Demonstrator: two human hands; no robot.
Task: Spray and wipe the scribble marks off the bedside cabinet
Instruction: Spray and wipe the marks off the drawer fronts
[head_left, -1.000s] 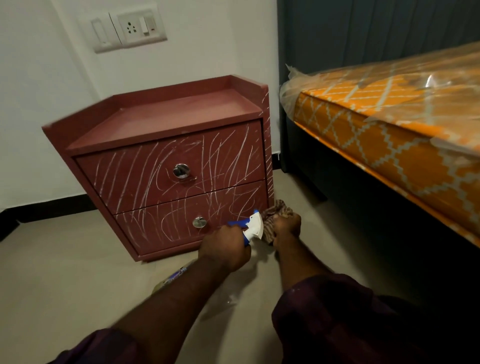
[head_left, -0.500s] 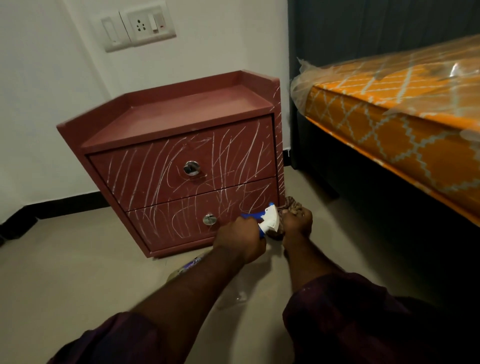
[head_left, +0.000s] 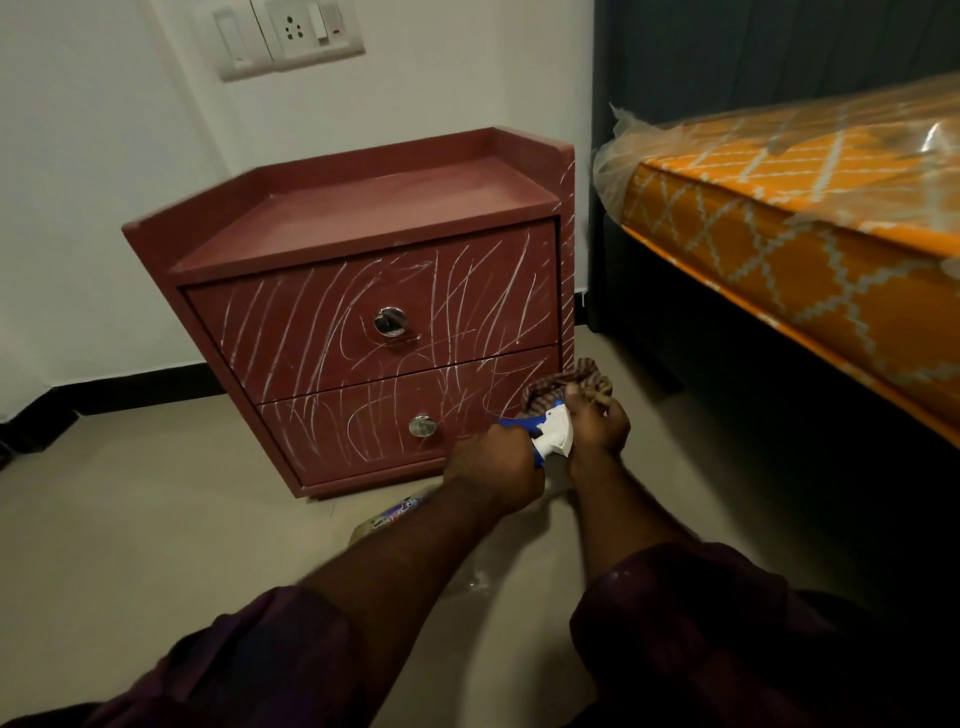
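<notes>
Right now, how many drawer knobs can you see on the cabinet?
2. Upper knob centred on the upper drawer; lower knob on the lower drawer, just below it. The left hand covers that drawer's right corner, so another could be hidden there.

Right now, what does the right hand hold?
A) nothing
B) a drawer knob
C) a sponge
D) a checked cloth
D: the right hand grips the checked cloth, bunched just behind the white head of the spray bottle, which the left hand holds.

White wall (head_left: 93, 208), switch plate (head_left: 288, 36); beige floor (head_left: 156, 545); plastic-wrapped orange mattress (head_left: 805, 249).
</notes>
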